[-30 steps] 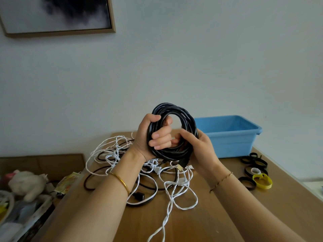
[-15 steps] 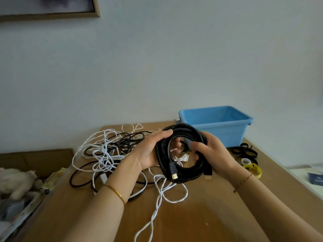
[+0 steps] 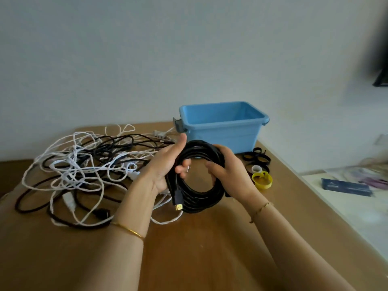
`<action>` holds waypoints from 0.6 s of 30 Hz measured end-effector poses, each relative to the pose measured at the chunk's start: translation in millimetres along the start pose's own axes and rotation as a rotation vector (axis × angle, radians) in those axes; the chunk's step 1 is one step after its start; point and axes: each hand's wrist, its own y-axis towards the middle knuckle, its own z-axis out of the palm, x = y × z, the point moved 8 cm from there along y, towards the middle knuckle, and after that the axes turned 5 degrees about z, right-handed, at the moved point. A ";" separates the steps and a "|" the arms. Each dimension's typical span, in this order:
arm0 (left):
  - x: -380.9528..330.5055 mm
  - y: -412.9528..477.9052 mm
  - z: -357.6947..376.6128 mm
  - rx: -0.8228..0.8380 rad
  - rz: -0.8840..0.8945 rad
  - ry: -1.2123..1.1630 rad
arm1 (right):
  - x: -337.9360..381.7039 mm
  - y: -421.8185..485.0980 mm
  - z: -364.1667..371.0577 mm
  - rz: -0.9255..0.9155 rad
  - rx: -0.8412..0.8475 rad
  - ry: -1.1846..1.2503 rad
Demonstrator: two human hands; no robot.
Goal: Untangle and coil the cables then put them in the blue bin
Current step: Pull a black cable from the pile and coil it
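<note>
Head view: left hand point(image 3: 161, 169), right hand point(image 3: 227, 175) grip black coil point(image 3: 201, 199); blue bin point(image 3: 222, 132) contents unclear.

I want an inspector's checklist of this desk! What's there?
Surface: smooth brown table.
Job's things: black coiled cable held above the table; blue bin behind it, bottom hidden.
Clutter: black and yellow strap loops beside the bin.
Grippers: left hand and right hand both grip the coil.
Cables: white and black tangle lying loose at left.
Surroundings: plain wall; blurred items on a pale surface at right.
</note>
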 end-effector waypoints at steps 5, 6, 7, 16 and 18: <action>5.2 6.2 -11.3 -0.141 0.020 0.085 | -9.2 1.7 5.3 0.042 0.016 -0.027; 5.0 6.2 -11.9 -0.150 0.028 0.076 | -11.5 2.3 3.6 0.053 0.031 -0.030; 3.8 5.8 -12.7 -0.161 0.036 0.065 | -12.3 2.5 0.2 0.060 0.039 -0.029; -22.5 0.3 -27.0 -0.248 0.182 0.090 | -55.4 1.6 -69.0 0.325 -0.161 -0.522; -27.5 -1.3 -24.4 -0.250 0.219 0.121 | -66.7 1.2 -61.0 0.382 -0.059 -0.702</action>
